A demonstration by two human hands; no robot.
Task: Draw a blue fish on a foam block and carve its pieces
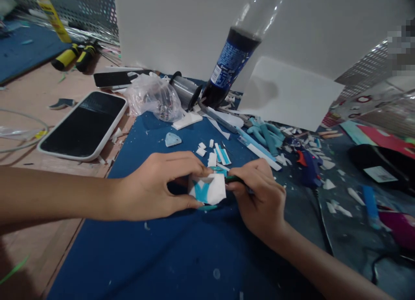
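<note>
My left hand (162,185) pinches a small white block (216,189) with a blue patch on its face, thumb below and fingers above. My right hand (262,196) is closed around a slim dark tool (234,179), whose tip meets the block's upper right side; its kind is not clear. Both hands are just above the blue cutting mat (155,252). Beyond them lie small white and blue strips (222,154) and a pale blue rounded piece (173,139).
A cola bottle (231,62) leans at the back beside a spool (186,90) and a plastic bag (155,97). A phone (86,125) lies left. Teal-handled pliers (267,133), a blue glue gun (309,170) and white scraps (329,184) are on the right.
</note>
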